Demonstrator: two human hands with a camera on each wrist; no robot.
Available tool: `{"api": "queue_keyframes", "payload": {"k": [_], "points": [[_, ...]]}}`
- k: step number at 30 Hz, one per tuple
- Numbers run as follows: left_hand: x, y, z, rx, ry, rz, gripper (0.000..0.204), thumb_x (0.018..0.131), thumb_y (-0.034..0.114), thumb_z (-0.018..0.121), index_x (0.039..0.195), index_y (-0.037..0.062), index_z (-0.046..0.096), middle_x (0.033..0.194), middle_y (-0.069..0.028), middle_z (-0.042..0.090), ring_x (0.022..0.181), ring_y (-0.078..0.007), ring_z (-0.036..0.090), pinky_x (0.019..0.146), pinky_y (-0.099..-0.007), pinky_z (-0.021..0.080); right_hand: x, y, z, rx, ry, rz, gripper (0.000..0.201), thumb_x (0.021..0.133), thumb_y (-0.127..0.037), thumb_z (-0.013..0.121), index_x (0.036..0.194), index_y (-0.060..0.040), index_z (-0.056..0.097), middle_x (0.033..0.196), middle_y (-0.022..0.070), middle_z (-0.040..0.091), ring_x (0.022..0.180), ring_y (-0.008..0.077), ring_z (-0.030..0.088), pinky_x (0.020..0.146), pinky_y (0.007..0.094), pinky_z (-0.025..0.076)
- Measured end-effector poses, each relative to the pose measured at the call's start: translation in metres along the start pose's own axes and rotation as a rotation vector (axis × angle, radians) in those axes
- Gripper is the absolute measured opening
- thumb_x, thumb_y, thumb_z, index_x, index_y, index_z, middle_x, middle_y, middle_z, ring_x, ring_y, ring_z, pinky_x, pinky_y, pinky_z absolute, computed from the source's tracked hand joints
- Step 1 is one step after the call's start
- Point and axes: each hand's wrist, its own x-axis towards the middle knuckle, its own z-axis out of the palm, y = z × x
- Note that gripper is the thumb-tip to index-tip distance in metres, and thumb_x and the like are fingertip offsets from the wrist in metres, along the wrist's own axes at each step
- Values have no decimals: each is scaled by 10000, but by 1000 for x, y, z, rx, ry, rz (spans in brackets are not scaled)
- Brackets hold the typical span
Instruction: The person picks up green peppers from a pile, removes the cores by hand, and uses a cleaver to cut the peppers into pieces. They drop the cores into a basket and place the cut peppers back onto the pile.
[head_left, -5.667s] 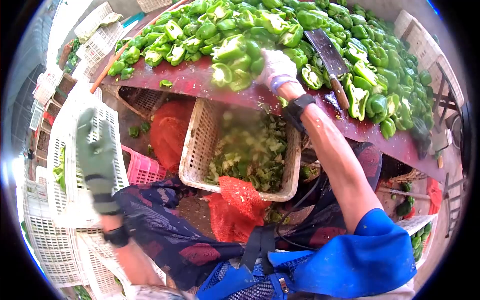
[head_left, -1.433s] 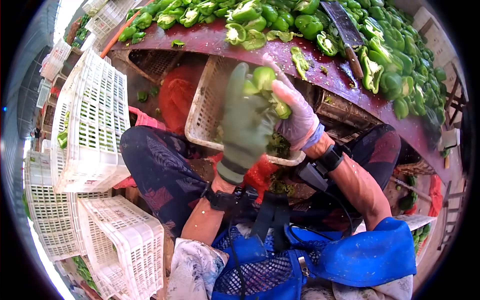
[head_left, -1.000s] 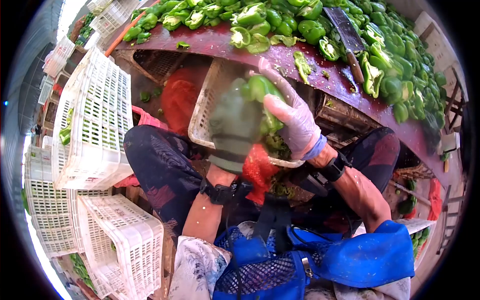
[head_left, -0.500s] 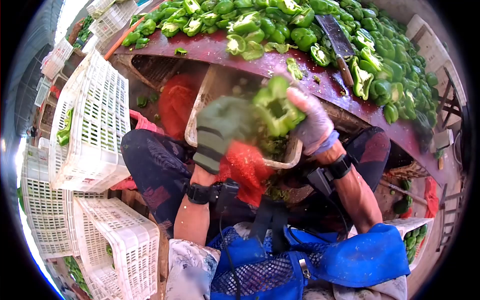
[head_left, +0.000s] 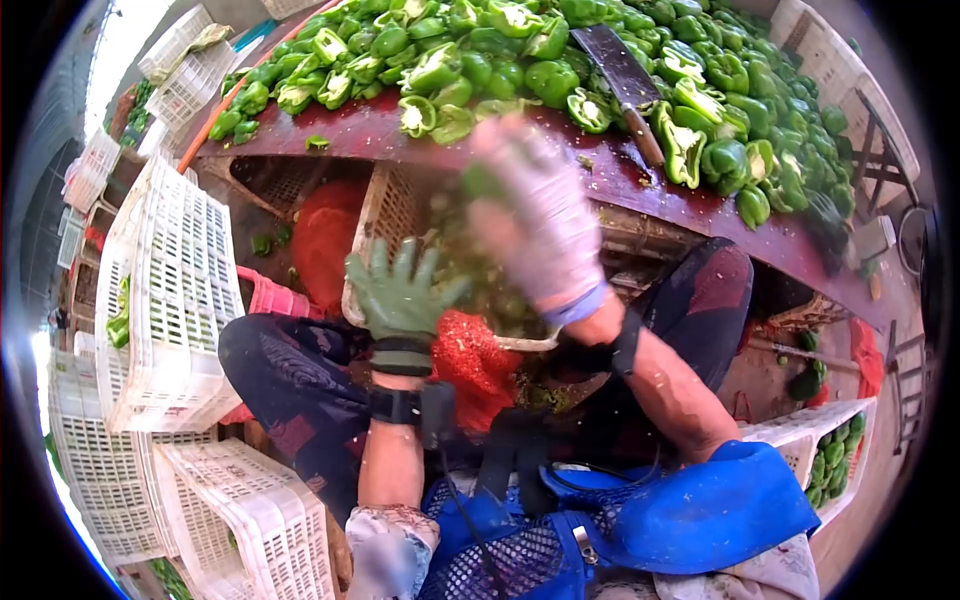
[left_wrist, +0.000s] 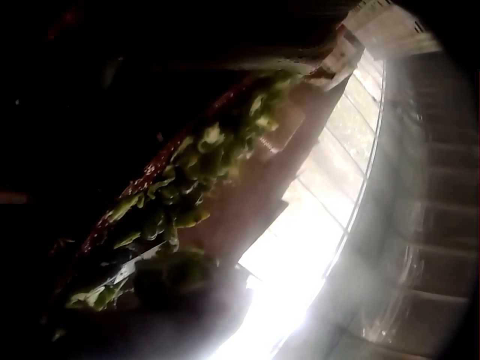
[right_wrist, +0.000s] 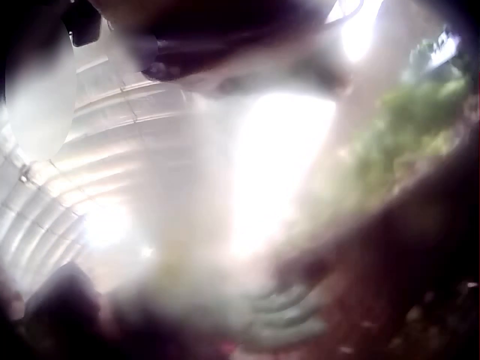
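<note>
In the head view my left hand point(head_left: 400, 300), in a green glove, has its fingers spread over the near left side of a white crate point(head_left: 385, 205) of green scraps. My right hand point(head_left: 545, 220), in a thin pale glove, is blurred above the crate near the table edge. Between its thumb and fingers shows a green bell pepper point(head_left: 484, 180), partly hidden by the hand. A heap of green bell peppers point(head_left: 480, 70), many cut open, covers the table. On the heap lies a cleaver point(head_left: 612, 65) with a wooden handle. The right wrist view is badly blurred.
The dark red table point(head_left: 350, 130) edge runs just beyond the crate. White lattice crates point(head_left: 170, 290) stand stacked at the left. A red mesh bag point(head_left: 470, 365) hangs at the crate's near rim, between the knees. Another crate point(head_left: 845, 460) holding peppers stands at the lower right.
Earlier both hands were together at the pepper above the crate. Now the left hand has drawn off it with fingers spread, while the right has swung left and away from the body with the pepper.
</note>
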Motion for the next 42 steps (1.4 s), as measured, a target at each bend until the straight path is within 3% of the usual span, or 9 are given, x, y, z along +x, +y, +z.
{"api": "queue_keyframes", "payload": {"k": [4,6,8,14,20,24,30,37,42], "points": [[17,-36,-12,165,-115,227,619,875,572,589,1257,92,504,1289,-152,540,1163,-287,559,944,-494,497,-20,-17,38,154,-301,-42,488,890,-196,620,1365,-130,534,1396,140,519,1267,287,513,1036,371,416],[0,12,2,-131,19,-182,550,852,574,614,1124,96,597,1130,-129,643,1053,-315,622,858,-562,538,2,14,25,483,-193,-15,483,897,-211,609,1365,-117,532,1369,160,539,1250,291,526,1022,376,426],[-13,62,7,-161,-106,-155,488,858,516,643,1089,86,614,1087,-205,635,1060,-388,616,788,-574,568,32,66,18,-73,-126,-88,429,886,-157,594,1303,-62,550,1232,177,614,1061,302,609,938,394,483],[-55,267,-16,701,19,834,382,934,363,610,1210,102,577,1066,-128,633,917,-258,652,717,-396,621,24,102,40,-287,-571,23,578,832,-272,636,1341,-40,493,1353,273,456,1234,448,442,1037,491,378],[-38,452,-67,2230,1003,1390,593,877,370,670,1374,101,490,1345,-150,518,1230,-285,496,1018,-403,415,104,138,56,-371,-368,135,416,813,-227,658,1196,-66,649,1095,166,673,959,337,649,868,405,513],[-13,382,-30,2213,784,1460,577,891,359,675,1371,87,507,1379,-142,508,1322,-290,427,1107,-411,337,110,132,65,-356,-575,137,423,810,-297,661,1178,-90,664,1084,164,678,983,340,648,870,399,514],[102,188,15,1585,-101,767,290,907,215,648,1152,61,638,924,-46,653,794,-101,591,720,-268,511,131,95,89,-436,-598,50,320,779,-246,677,1074,-122,673,918,116,658,873,335,635,785,409,524],[259,67,27,1464,-85,790,299,919,176,612,1179,28,608,787,-7,626,711,-106,580,682,-251,489,95,111,111,-348,-608,-54,174,958,-132,488,1043,-27,598,936,186,643,880,298,625,831,384,518],[295,59,56,1729,137,922,394,783,303,669,1066,29,674,1003,-235,681,958,-380,647,860,-431,500,67,92,71,-150,-747,125,204,924,-171,538,1004,8,595,838,161,670,771,340,676,734,415,549]]}}
